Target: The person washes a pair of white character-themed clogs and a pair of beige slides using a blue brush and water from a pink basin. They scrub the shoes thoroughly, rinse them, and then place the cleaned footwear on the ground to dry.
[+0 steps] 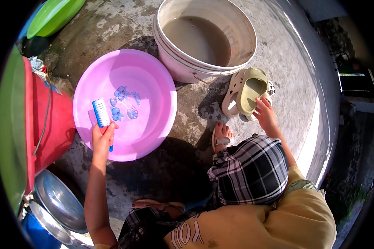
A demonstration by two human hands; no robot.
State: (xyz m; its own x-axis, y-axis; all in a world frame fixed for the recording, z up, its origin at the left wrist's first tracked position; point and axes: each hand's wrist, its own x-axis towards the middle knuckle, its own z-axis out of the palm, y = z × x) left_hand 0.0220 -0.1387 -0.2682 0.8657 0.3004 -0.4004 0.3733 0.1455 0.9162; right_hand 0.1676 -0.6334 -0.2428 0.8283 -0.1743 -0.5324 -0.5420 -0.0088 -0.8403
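My left hand (102, 139) is closed round the handle of a blue scrub brush (101, 113) and holds it over the pink basin (166, 120), white bristles facing up and to the right. At the right, the fingers of my right hand (266, 115) pinch the rim of an olive-green clog (254, 90). That clog lies on top of other footwear, among it a beige clog (230, 101) with holes in its side. Printed blue cartoon figures show on the basin's bottom.
A white bucket (179, 74) with murky water stands beyond the basin. To the left are a red bucket (54, 120), a large green tub (13, 128) and metal bowls (62, 201). A bright green basin (56, 18) sits far left. My sandalled foot (222, 135) is near the clogs.
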